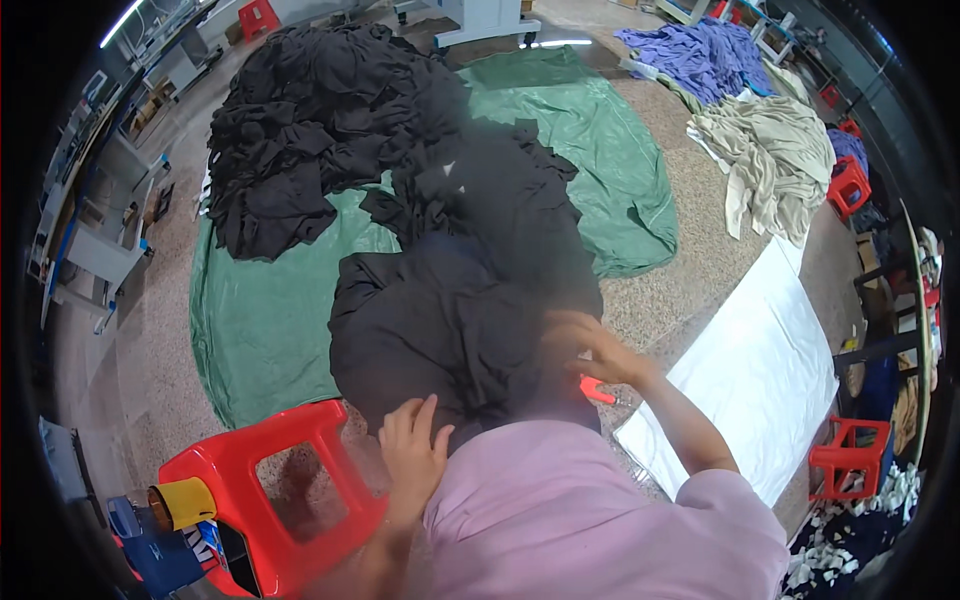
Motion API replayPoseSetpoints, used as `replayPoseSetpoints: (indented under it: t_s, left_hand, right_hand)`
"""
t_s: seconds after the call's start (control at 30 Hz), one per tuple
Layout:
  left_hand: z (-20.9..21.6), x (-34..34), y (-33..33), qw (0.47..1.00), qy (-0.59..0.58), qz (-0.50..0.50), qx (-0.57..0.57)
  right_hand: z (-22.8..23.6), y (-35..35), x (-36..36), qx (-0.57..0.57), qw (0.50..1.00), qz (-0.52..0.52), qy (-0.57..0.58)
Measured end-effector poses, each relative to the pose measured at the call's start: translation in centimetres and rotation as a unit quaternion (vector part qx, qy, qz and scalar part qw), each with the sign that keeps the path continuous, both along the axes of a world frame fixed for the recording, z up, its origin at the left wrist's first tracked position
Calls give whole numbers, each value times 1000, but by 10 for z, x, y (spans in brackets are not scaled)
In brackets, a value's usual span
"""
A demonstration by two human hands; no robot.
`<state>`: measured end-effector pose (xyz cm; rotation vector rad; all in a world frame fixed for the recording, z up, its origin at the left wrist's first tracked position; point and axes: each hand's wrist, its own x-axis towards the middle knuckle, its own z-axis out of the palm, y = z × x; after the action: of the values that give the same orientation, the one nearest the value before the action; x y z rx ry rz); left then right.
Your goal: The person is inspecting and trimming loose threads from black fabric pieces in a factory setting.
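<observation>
Black fabric [420, 320] lies bunched over my lap and runs forward into more loose black cloth. My left hand [412, 450] rests at its near left edge, fingers spread and nothing gripped. Over the right side of the cloth is my right hand [590, 348]. Its fingers reach left, slightly blurred, with the thumb apart, and I see nothing held. Just below that hand a small red object [597, 390] with a metal-looking end shows beside the fabric. A hazy dark smear covers part of the cloth ahead.
A big heap of black garments [330, 110] sits on a green sheet [270, 320]. At my left stands a red stool [230, 450] with a yellow roll [185, 503]. To the right are a white sheet [750, 370], beige cloth [765, 150], purple cloth [700, 55] and another red stool [850, 458].
</observation>
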<state>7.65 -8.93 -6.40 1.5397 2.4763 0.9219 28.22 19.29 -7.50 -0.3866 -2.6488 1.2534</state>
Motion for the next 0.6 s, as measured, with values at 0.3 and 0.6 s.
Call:
replayPoseSetpoints:
  t_s: [0.3,0.6]
  left_hand:
    - [2,2,35,995,93,-23,-3]
    - [77,-51,14,935,-351,-6,56]
  right_hand:
    - [82,3,-10,-20,984,-50,172]
    - [124,-2,3,-78,951,-156,254]
